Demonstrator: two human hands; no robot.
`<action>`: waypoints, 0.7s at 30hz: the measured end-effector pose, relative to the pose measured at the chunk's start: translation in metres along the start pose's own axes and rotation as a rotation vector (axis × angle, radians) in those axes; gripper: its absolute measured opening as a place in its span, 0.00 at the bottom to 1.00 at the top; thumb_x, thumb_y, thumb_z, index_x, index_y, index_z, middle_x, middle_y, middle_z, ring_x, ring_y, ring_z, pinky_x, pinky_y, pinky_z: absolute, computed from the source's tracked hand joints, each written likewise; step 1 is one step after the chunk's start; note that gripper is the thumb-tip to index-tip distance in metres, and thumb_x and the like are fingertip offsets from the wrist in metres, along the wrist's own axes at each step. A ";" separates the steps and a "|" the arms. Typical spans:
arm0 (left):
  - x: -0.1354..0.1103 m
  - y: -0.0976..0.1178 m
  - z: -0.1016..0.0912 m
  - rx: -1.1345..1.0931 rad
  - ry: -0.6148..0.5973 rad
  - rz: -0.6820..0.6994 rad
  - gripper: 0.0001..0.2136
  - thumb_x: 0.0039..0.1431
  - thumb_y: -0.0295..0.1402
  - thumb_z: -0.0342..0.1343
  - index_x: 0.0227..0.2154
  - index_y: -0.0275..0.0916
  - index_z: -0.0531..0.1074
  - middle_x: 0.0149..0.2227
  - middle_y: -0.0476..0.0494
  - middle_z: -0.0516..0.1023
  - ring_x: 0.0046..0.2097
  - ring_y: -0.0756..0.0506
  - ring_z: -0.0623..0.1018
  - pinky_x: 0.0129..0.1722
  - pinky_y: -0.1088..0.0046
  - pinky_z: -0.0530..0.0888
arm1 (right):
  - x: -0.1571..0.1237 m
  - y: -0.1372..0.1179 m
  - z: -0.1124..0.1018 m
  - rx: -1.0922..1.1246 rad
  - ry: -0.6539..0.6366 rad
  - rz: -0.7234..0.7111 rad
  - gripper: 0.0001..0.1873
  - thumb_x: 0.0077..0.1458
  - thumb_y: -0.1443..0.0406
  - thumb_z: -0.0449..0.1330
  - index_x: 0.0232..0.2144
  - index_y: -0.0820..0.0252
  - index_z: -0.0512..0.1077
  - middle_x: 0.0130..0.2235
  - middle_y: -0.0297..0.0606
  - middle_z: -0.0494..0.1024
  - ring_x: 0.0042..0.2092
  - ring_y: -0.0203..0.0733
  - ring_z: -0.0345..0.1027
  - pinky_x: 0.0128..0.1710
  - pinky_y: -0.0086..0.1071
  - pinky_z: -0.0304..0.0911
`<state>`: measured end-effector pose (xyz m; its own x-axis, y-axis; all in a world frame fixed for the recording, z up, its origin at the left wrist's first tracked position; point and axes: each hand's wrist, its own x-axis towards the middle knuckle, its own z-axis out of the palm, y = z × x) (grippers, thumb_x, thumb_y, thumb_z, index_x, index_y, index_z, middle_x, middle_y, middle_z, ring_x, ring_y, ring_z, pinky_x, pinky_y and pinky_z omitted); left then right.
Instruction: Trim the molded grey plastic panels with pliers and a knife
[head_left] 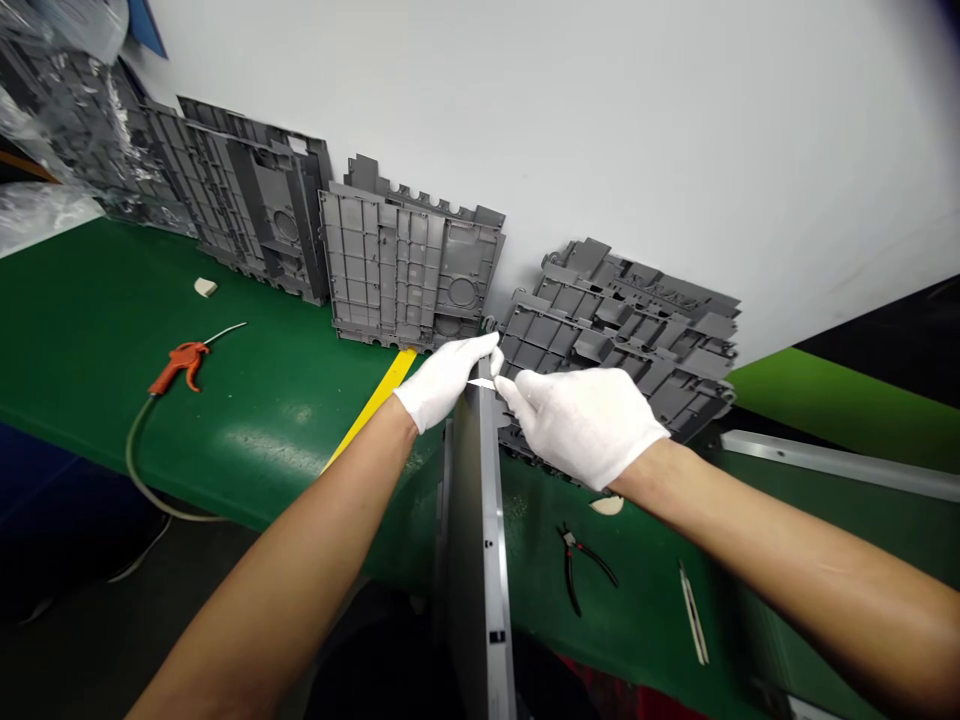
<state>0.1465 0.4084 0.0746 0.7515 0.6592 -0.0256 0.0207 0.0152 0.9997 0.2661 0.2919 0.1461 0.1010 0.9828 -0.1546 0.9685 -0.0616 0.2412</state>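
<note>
Panel [480, 540], grey, stands on edge at the bench's near edge, seen edge-on, its top end up between both hands. A small white strip [481, 383] sits at that top end, between the two gloved hands; what it is cannot be told.

Left hand [444, 380]: white glove, forearm bare, reaching forward and up from lower left. Fingers are curled closed around the panel's top left corner, tips just over its top end.

Right hand [581, 420]: white glove, forearm coming in from lower right, back of hand toward the camera. Fingers are bunched, forefinger and thumb pointing left and pinched at the white strip on the panel's top; the grip itself is mostly hidden by the glove.

Bench [262, 400]: green top, yellow stripe [375, 400] running from the far side toward the near edge, passing under the left wrist.

Along the far edge, leaning on the white wall: three more grey ribbed panels [409, 265] side by side, then a slumped stack [637, 320] just behind the right hand.

Toward the left end: orange air gun [178, 365] with hose trailing off the near edge. Near the right forearm: pliers [581, 560] flat on the bench, thin white sticks [694, 600] beyond them.
</note>
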 end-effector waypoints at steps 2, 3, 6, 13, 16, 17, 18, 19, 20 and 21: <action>0.000 0.000 -0.001 0.001 -0.004 0.000 0.22 0.64 0.50 0.44 0.23 0.39 0.68 0.24 0.48 0.68 0.30 0.47 0.67 0.31 0.71 0.63 | 0.000 0.000 0.000 -0.003 0.008 -0.003 0.36 0.67 0.48 0.31 0.35 0.60 0.74 0.26 0.44 0.78 0.28 0.46 0.74 0.31 0.35 0.57; 0.000 0.000 -0.001 -0.001 -0.006 -0.002 0.22 0.64 0.49 0.44 0.23 0.39 0.68 0.24 0.48 0.68 0.30 0.47 0.67 0.31 0.71 0.63 | 0.000 0.000 0.001 -0.003 0.014 -0.007 0.36 0.67 0.49 0.31 0.35 0.60 0.73 0.26 0.44 0.78 0.28 0.46 0.74 0.31 0.35 0.57; 0.000 -0.001 0.000 -0.019 -0.011 -0.008 0.22 0.64 0.50 0.44 0.23 0.39 0.68 0.24 0.47 0.69 0.29 0.47 0.67 0.30 0.70 0.63 | -0.001 0.000 0.002 -0.001 0.020 -0.005 0.36 0.67 0.48 0.31 0.35 0.60 0.73 0.26 0.44 0.78 0.28 0.46 0.73 0.30 0.34 0.56; 0.001 -0.003 0.001 -0.082 -0.015 -0.018 0.22 0.63 0.50 0.46 0.23 0.39 0.68 0.22 0.49 0.65 0.27 0.48 0.65 0.28 0.71 0.63 | -0.001 0.002 0.003 -0.008 0.022 -0.025 0.36 0.67 0.48 0.30 0.35 0.58 0.73 0.25 0.42 0.77 0.28 0.47 0.74 0.30 0.34 0.56; 0.001 -0.002 0.001 -0.076 -0.024 -0.022 0.22 0.64 0.50 0.44 0.23 0.38 0.67 0.22 0.49 0.66 0.26 0.49 0.65 0.27 0.72 0.62 | -0.001 0.002 0.003 -0.013 0.014 -0.024 0.36 0.67 0.48 0.31 0.34 0.59 0.73 0.25 0.42 0.77 0.27 0.45 0.73 0.29 0.34 0.55; 0.001 -0.002 0.001 -0.075 -0.025 -0.025 0.22 0.64 0.50 0.44 0.23 0.39 0.67 0.22 0.49 0.66 0.26 0.49 0.65 0.27 0.72 0.62 | -0.001 0.002 0.003 -0.016 0.010 -0.025 0.35 0.67 0.48 0.31 0.34 0.59 0.73 0.25 0.42 0.77 0.27 0.45 0.73 0.29 0.34 0.54; 0.001 -0.002 0.001 -0.077 -0.026 -0.030 0.22 0.64 0.50 0.45 0.23 0.39 0.67 0.22 0.49 0.66 0.26 0.49 0.65 0.27 0.72 0.62 | -0.001 0.002 0.002 -0.018 0.009 -0.024 0.35 0.67 0.48 0.31 0.34 0.59 0.73 0.25 0.42 0.77 0.27 0.44 0.73 0.29 0.34 0.54; 0.001 -0.002 0.001 -0.082 -0.028 -0.036 0.22 0.64 0.50 0.45 0.23 0.39 0.67 0.22 0.49 0.66 0.26 0.49 0.65 0.27 0.72 0.62 | -0.001 0.002 0.002 -0.018 0.011 -0.022 0.35 0.67 0.48 0.31 0.34 0.59 0.72 0.25 0.42 0.77 0.26 0.44 0.73 0.28 0.33 0.53; 0.001 -0.002 0.001 -0.086 -0.029 -0.039 0.22 0.64 0.50 0.45 0.23 0.39 0.67 0.22 0.49 0.66 0.26 0.49 0.65 0.27 0.72 0.62 | -0.002 0.002 0.002 -0.017 0.013 -0.020 0.35 0.67 0.48 0.31 0.35 0.59 0.72 0.25 0.41 0.77 0.26 0.43 0.72 0.28 0.33 0.53; 0.002 -0.003 0.001 -0.090 -0.030 -0.041 0.22 0.63 0.50 0.45 0.23 0.39 0.67 0.22 0.49 0.66 0.26 0.49 0.65 0.27 0.72 0.63 | -0.002 0.002 0.002 -0.015 0.017 -0.018 0.35 0.67 0.48 0.31 0.35 0.59 0.72 0.25 0.41 0.77 0.26 0.43 0.72 0.28 0.33 0.53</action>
<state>0.1485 0.4084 0.0720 0.7708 0.6337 -0.0650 -0.0069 0.1103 0.9939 0.2680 0.2897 0.1445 0.0797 0.9866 -0.1427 0.9665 -0.0414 0.2532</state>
